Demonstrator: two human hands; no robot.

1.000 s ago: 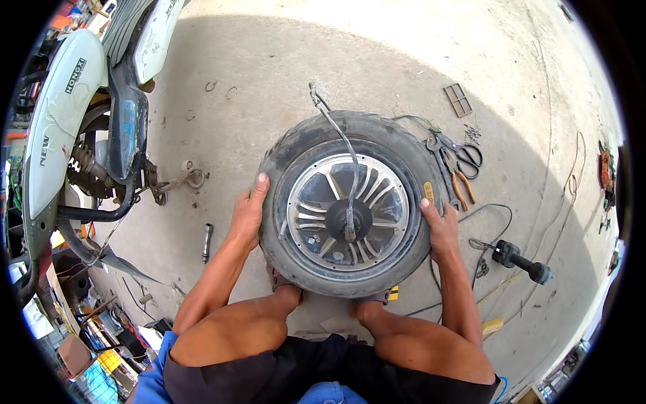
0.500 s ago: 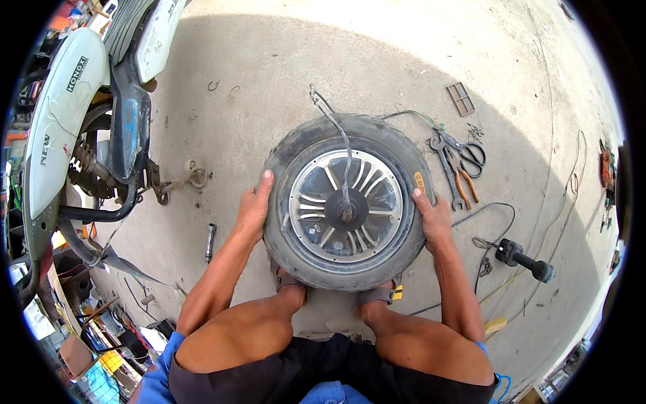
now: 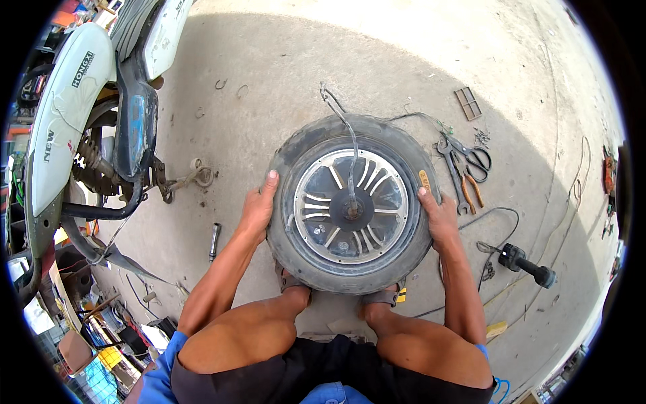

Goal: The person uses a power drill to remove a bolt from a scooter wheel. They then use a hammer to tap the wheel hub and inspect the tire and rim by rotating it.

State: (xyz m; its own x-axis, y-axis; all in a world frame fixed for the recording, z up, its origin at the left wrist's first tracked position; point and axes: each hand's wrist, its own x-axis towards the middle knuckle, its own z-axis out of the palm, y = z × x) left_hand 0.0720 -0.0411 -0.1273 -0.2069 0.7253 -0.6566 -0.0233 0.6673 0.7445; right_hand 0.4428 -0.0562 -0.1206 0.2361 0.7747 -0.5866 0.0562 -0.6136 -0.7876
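One hub wheel (image 3: 352,209), left hand (image 3: 256,210) and right hand (image 3: 441,219) opposite, fingers (image 3: 270,182) holding its tyre (image 3: 281,227) (tips mostly hidden), orange-handled pliers (image 3: 474,189) on floor (image 3: 269,60).

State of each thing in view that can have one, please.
Black-tyred wheel with silver hub, hub face up
Bare left hand, gripping the wheel's left side
Bare right hand, gripping the wheel's right side
Grey cable, running from wheel's centre past its far edge
Orange-handled metal pliers, handles apart
Black-handled metal scissors, lying flat, blade opening unclear
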